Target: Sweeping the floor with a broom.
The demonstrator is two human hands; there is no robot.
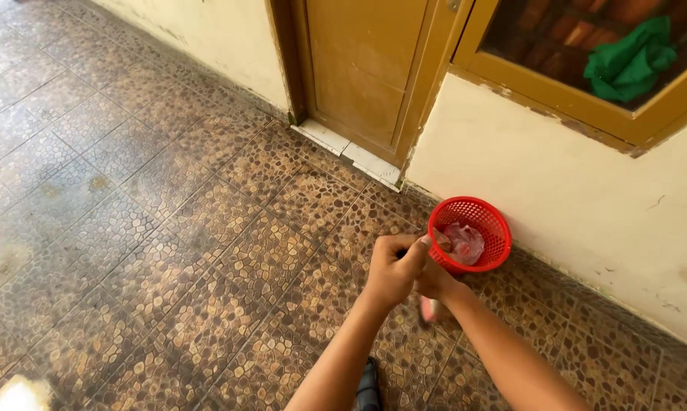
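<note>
My left hand (395, 272) is curled into a fist with the thumb up, just in front of a small red mesh basket (496, 232). A dark tip (399, 253) shows at the top of the fist. My right hand (437, 283) presses against the left from behind and is mostly hidden by it. A small pink and white thing (429, 309) shows just beneath the two hands; what it is cannot be told. The basket stands on the floor against the wall and holds crumpled clear plastic (465, 242).
Brown pebble-patterned floor tiles (168, 228) spread to the left. A closed wooden door (362, 68) with a pale step (347, 152) is behind the basket. A cream wall (587, 198) runs right, under a window frame with a green cloth (629, 61). A dark object (368, 384) lies by my forearm.
</note>
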